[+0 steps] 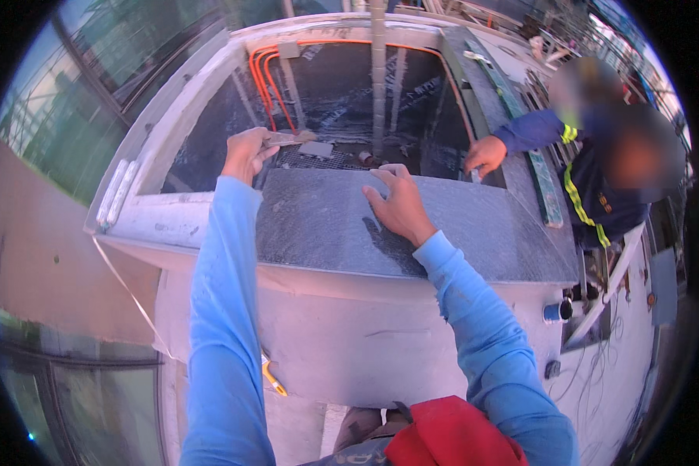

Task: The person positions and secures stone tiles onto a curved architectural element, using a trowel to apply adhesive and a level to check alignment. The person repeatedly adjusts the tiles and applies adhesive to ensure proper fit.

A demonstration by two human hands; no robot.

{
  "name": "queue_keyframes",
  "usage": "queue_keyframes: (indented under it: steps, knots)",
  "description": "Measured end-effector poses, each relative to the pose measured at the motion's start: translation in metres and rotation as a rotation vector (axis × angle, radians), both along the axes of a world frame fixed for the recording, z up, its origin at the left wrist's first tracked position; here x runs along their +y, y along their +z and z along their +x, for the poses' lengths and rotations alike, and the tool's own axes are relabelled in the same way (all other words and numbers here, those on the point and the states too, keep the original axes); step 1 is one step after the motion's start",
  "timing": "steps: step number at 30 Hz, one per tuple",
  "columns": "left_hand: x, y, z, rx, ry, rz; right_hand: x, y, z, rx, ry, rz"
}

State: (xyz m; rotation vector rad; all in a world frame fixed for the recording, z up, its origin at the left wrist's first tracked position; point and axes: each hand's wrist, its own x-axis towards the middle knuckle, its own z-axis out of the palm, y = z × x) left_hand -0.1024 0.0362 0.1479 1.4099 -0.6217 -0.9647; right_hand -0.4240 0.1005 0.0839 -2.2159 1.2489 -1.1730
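Note:
My left hand (246, 155) is closed round a small flat hand tool (286, 140) that looks like a trowel or scraper; its pale end points right, over the inside of the dark-lined basin. A grey stone slab (474, 225) lies along the near wall top, below and right of that hand. On the slab rests my right hand (400, 206), fingers spread toward its far edge and nothing seen in the grip. The fingertips are partly hidden at that edge.
A co-worker in dark blue stands at the right, a hand (485, 155) at the basin's right edge. Along that ledge lies a long green bar (532, 151). Orange conduits (258, 78) and a vertical post (378, 85) stand in the basin. A yellow-handled tool (272, 378) is below.

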Motion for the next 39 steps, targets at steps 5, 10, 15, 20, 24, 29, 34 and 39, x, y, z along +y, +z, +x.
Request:
queue_keyframes:
  steps: [5,10,15,20,24,29,34,39]
  knots:
    - [-0.012,-0.031,-0.056,0.597,-0.010,-0.174,0.029,0.029,-0.019,-0.160,-0.020,0.100]
    - [-0.003,-0.065,-0.118,0.339,-0.315,-0.290,0.026,0.063,-0.019,0.098,0.002,0.003]
    - [0.012,-0.058,-0.174,1.060,-0.083,-0.112,0.013,0.073,-0.030,0.216,-0.100,0.050]
    - [0.031,-0.046,-0.188,0.948,-0.087,-0.255,0.019,0.073,-0.038,0.279,-0.169,0.000]
    - [0.053,-0.036,-0.171,0.889,-0.123,-0.306,0.064,0.070,-0.044,0.031,0.002,-0.136]
    - [0.108,-0.009,-0.102,0.626,-0.046,-0.386,0.169,0.037,-0.085,0.168,0.230,0.138]
    - [0.193,0.012,0.003,0.196,0.151,-0.497,0.239,-0.011,-0.129,0.230,0.167,0.270]
    - [0.347,-0.024,0.048,-0.295,0.357,-0.404,0.281,-0.063,-0.149,0.341,0.201,0.353]
